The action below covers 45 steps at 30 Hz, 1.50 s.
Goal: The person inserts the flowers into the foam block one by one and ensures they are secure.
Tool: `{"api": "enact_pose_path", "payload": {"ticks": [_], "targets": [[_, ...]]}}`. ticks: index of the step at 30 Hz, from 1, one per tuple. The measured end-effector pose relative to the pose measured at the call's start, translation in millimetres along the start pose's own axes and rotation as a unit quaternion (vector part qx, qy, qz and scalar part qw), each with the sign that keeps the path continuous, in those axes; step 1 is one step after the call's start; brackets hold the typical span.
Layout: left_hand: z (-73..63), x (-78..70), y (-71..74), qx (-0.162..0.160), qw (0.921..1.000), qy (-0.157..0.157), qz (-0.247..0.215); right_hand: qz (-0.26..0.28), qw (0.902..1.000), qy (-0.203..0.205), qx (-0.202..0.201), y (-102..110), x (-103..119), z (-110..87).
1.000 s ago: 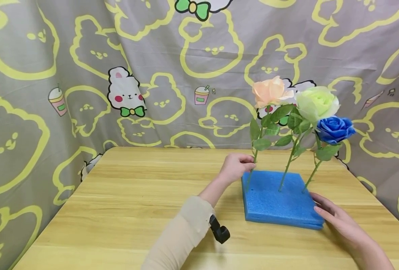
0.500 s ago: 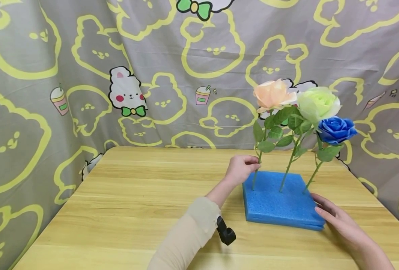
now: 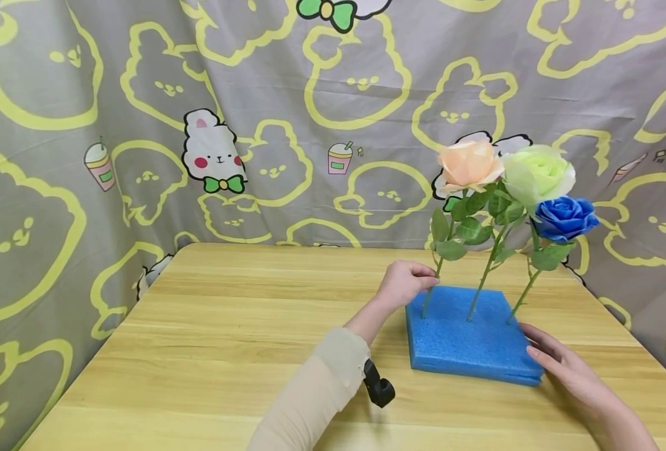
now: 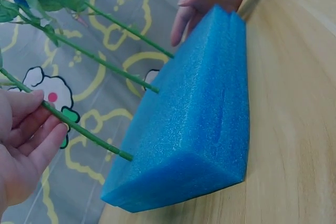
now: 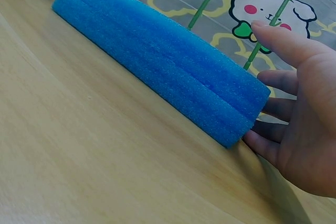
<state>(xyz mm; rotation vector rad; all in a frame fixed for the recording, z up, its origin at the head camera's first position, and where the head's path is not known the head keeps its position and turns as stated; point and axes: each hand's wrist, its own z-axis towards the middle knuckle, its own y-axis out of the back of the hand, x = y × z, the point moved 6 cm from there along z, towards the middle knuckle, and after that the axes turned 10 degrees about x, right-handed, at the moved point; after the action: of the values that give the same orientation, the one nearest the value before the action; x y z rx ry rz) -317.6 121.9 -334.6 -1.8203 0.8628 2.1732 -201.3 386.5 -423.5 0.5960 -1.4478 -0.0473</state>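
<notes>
A blue foam block lies on the table with three artificial roses standing in its top. My left hand pinches the lower stem of the peach rose, between thumb and fingers in the left wrist view, and the stem's end sits in the foam. To its right stand the pale green rose and the blue rose, both leaning right. My right hand rests its fingers along the block's right side, thumb over the top edge; in the right wrist view the fingers are loosely extended at the foam's end.
The wooden table stretches left of the block. Behind it hangs a grey curtain with yellow cartoon outlines. A black strap mount juts from the left wrist over the table.
My left hand has shifted slightly right with the peach rose's stem, and its bloom has tilted right, nearer the pale green rose. The stem's base has moved slightly right. My right hand stays put.
</notes>
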Motion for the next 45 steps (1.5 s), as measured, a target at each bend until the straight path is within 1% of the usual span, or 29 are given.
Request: {"api": "enact_pose_path", "payload": {"ticks": [3, 8, 12, 16, 24, 28, 32, 37, 42, 45], "targets": [[0.0, 0.8, -0.6, 0.007, 0.9998, 0.006, -0.016, 0.0, 1.0, 0.002, -0.001, -0.1, 0.0, -0.1], [1.9, 5.3, 0.3, 0.002, 0.9991, 0.018, -0.038, 0.002, 1.0, 0.004, -0.001, -0.2, 0.0, -0.6], [3.1, 7.8, -0.3, 0.0, 0.999, 0.022, -0.04, 0.002, 1.0, 0.003, -0.002, -0.1, -0.2, -1.2], [2.5, 8.7, -2.4, 0.004, 0.9993, 0.022, -0.031, -0.004, 1.0, -0.002, -0.001, 0.0, -1.0, -1.8], [1.9, 15.2, -4.4, 0.008, 0.9977, 0.043, -0.053, 0.007, 1.0, 0.006, -0.003, -2.0, -1.4, -3.2], [2.8, 16.5, -4.8, 0.012, 0.9986, 0.037, -0.035, 0.008, 0.9999, 0.008, -0.005, -2.2, -1.2, -3.0], [1.7, 19.7, -5.5, 0.017, 0.999, 0.039, -0.013, 0.012, 0.9999, 0.001, -0.003, -2.0, -1.5, -2.2], [-0.9, 22.9, -7.3, 0.026, 0.9986, 0.045, -0.009, 0.005, 1.0, 0.0, -0.003, -1.2, -0.6, -1.3], [-1.4, 24.9, -10.0, 0.033, 0.9986, 0.041, -0.004, -0.013, 0.9999, 0.0, -0.004, 0.2, 1.1, -0.4], [-1.5, 25.6, -9.6, 0.033, 0.9987, 0.038, -0.005, -0.011, 0.9999, -0.001, -0.004, 0.3, 1.3, -0.4]]}}
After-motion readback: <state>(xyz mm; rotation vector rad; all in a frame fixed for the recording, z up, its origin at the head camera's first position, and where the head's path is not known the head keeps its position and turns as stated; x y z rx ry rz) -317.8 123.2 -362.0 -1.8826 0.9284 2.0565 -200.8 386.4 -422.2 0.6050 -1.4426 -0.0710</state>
